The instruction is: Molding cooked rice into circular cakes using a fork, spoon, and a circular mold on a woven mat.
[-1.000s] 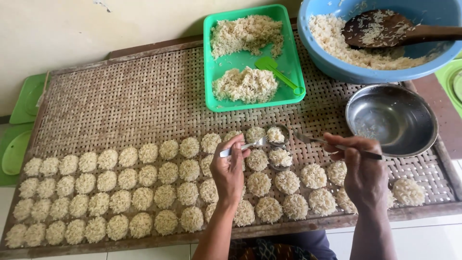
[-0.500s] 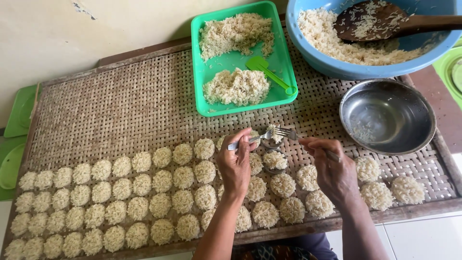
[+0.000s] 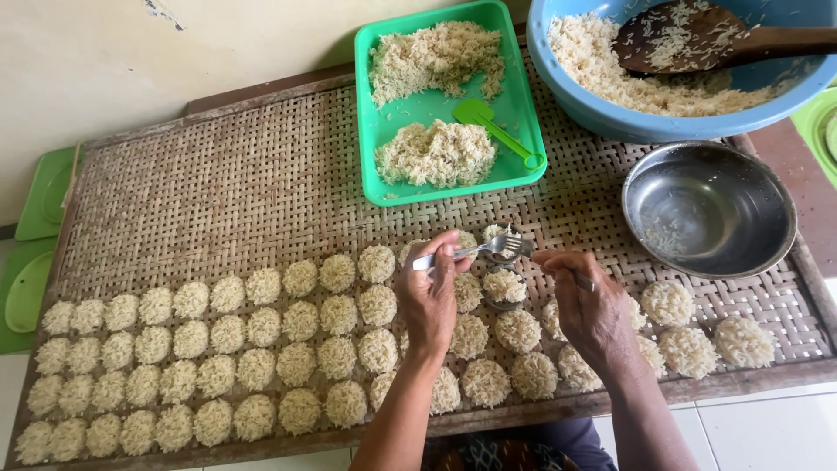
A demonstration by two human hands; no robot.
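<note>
My left hand grips a metal fork, its tines pressing a small lump of rice at the top of the patty rows. My right hand is closed on a thin metal handle of a small round mould that meets the fork. Many round rice patties lie in rows on a woven bamboo tray. A few more patties sit at the right end.
A green plastic tray with two rice heaps and a green scoop stands behind. A blue basin of rice with a wooden ladle is far right. An empty steel bowl sits beside my right hand. Green lids lie left.
Both hands have come together above the top row. The right hand moved left from the steel bowl's side, and the fork now meets the mould over a fresh lump of rice.
</note>
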